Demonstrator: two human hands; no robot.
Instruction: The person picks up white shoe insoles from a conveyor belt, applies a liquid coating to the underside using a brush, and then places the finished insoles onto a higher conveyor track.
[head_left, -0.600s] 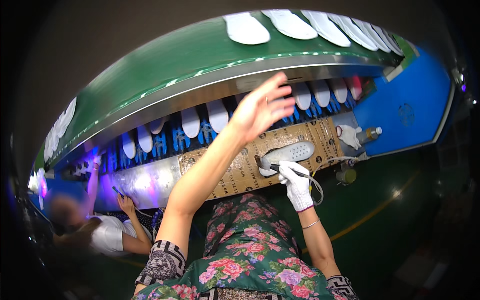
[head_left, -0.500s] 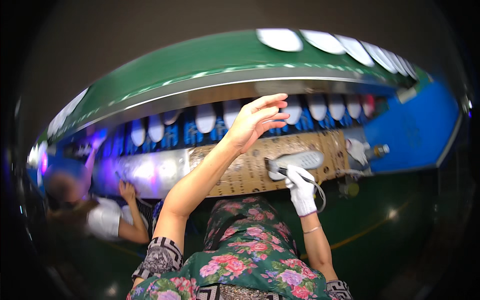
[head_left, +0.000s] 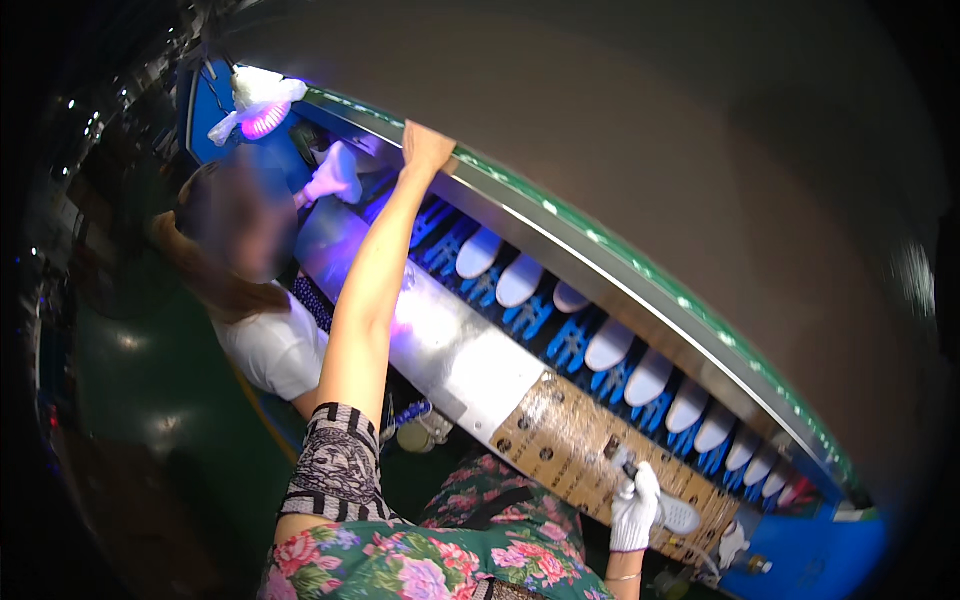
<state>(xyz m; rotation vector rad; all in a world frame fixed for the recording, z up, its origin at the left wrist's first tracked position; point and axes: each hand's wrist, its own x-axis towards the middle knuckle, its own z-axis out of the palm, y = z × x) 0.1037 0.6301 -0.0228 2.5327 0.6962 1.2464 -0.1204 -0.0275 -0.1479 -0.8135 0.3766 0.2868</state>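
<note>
My left hand (head_left: 428, 150) is bare and stretched far forward to the ledge of the upper green surface (head_left: 600, 237). Its fingers pass under the dark overhang and are hidden. In its white knitted glove, my right hand (head_left: 635, 508) grips a dark-handled brush (head_left: 628, 466), its broad head over the brown taped cardboard. A pale shoe sole (head_left: 680, 516) with small dots lies on that cardboard (head_left: 560, 432), just right of the glove and partly covered by it.
White soles (head_left: 648, 378) stand in a row of blue holders (head_left: 567, 346) behind the bench. Bare metal (head_left: 485, 375) covers the bench's left part. A co-worker in a white top (head_left: 265, 340) sits close on the left, under purple light. A blue panel (head_left: 820, 555) ends the bench at right.
The view has turned and shifted left. My left hand has gone from above the bench to the far ledge. My right hand still holds the brush, now left of the sole.
</note>
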